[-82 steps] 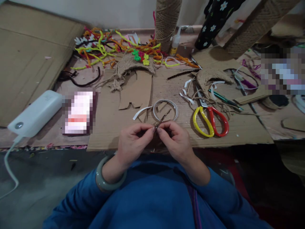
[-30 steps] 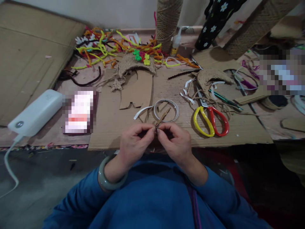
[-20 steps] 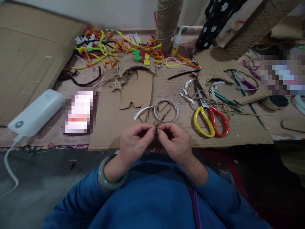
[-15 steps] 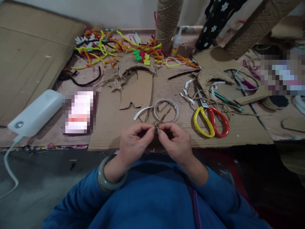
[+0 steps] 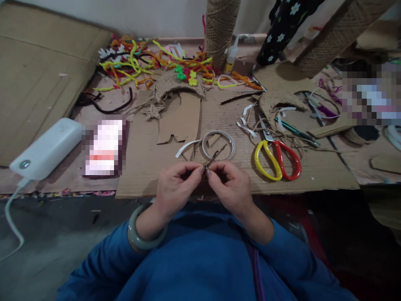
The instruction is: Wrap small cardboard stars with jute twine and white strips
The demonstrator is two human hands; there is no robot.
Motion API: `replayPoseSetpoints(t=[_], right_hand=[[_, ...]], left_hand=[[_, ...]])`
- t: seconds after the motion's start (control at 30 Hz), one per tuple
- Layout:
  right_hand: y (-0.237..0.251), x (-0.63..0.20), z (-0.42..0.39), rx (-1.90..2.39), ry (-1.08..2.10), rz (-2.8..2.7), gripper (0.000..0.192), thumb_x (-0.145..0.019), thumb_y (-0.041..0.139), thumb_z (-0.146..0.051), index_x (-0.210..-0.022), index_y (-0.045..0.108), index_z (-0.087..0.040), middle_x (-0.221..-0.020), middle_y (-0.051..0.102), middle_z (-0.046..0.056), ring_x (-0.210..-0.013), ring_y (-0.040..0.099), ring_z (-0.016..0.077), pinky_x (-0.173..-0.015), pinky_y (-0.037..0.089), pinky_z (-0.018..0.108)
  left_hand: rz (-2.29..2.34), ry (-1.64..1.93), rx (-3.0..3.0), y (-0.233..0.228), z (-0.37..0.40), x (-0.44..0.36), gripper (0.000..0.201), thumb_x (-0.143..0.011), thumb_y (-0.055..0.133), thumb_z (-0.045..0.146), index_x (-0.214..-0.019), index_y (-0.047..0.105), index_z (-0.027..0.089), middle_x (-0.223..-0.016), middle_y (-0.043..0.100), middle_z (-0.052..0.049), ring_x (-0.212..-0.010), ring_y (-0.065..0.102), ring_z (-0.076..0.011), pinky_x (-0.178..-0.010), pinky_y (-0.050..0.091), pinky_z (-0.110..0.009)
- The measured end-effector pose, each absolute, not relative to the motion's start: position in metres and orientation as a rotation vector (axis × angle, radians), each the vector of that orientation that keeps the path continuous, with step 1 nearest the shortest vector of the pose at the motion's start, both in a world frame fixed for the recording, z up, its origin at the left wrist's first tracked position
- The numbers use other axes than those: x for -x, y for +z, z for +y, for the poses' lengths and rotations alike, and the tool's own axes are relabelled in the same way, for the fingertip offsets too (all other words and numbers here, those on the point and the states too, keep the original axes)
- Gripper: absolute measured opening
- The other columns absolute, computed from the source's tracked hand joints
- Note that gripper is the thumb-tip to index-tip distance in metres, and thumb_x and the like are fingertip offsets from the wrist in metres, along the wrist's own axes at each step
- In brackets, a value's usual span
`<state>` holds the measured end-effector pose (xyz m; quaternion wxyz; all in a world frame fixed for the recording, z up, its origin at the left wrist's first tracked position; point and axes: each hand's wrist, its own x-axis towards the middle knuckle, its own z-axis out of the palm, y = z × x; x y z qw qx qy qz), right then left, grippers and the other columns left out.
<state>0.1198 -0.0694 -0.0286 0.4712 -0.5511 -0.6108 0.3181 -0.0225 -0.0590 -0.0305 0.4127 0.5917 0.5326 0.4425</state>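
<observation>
Fingertips together, my left hand (image 5: 179,186) and my right hand (image 5: 231,184) pinch one small, thin brown piece (image 5: 214,156). It looks like cardboard seen nearly edge-on; its lower part is hidden by the fingers. Just beyond lies a roll of white tape (image 5: 232,144) with a loose end, a cardboard scrap inside its ring. Scissors (image 5: 267,161) with one yellow and one red handle rest to the right. Farther off, a twine-wrapped crescent (image 5: 178,88) carries green, pink and yellow fuzzy flowers, and a twine star (image 5: 153,111) sits beside it.
Cardboard sheet (image 5: 326,171) covers the table's front. A phone (image 5: 106,146) and white power bank (image 5: 46,148) lie left. Pipe cleaners (image 5: 134,62), a twine-wrapped tube (image 5: 221,33) and a glue bottle (image 5: 231,58) stand behind. Another twine-wrapped crescent (image 5: 275,102) and a green pen (image 5: 296,130) are right.
The small brown piece has turned slightly between my fingertips and its visible side looks darker. Both hands stay in almost the same place.
</observation>
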Motion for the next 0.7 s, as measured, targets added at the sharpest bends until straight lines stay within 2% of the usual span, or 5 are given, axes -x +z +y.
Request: replayPoseSetpoints(t=[0.13, 0.7], right_hand=[[-0.0287, -0.1203, -0.0687, 1.343, 0.771, -1.495, 0.006, -0.077, 0.057, -0.018, -0.073, 0.061, -0.020, -0.062, 0.065, -0.003, -0.053, 0.059, 0.0094, -0.050, 0.047, 0.020], [-0.0298, -0.1209, -0.0704, 1.300, 0.645, -1.583, 0.008, -0.077, 0.057, -0.015, -0.072, 0.061, -0.020, -0.064, 0.067, -0.003, -0.056, 0.061, 0.0096, -0.054, 0.049, 0.019]], left_hand=[[1.307, 1.095, -1.557, -0.0293, -0.0595, 0.0234, 0.011, -0.079, 0.064, 0.024, -0.081, 0.074, 0.020, -0.075, 0.076, -0.002, -0.066, 0.068, -0.0129, -0.061, 0.054, -0.021], [1.419, 1.110, -1.633, -0.0274, -0.0601, 0.0211, 0.010, -0.075, 0.063, 0.022, -0.072, 0.072, 0.018, -0.065, 0.073, -0.001, -0.057, 0.065, -0.0120, -0.054, 0.051, -0.021]])
